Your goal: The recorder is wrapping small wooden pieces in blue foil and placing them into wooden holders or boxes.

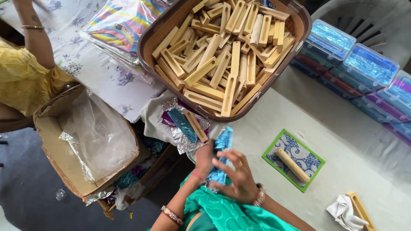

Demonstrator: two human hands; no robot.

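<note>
Both hands meet low in the middle, just below the big brown basket (147,38). The left hand (204,157) curls around the lower part of a blue foil-wrapped stick (221,159), thumb side up, gripping it from behind. The right hand (240,179) lies across the front of the stick with fingers spread and bent, pressing the foil against it; the stick stands tilted, its top pointing toward the basket.

The basket is heaped with plain wooden sticks, too many to count. Just below its rim, on crumpled silver foil (182,143), lie two pieces: one blue-wrapped, one bare. Right of the hands, one bare stick (292,164) rests on one green-edged patterned sheet (310,160). Farther right, one more stick (359,209) lies beside a white cloth (342,211). Left of the basket sits one open cardboard box (47,145) lined with plastic.
</note>
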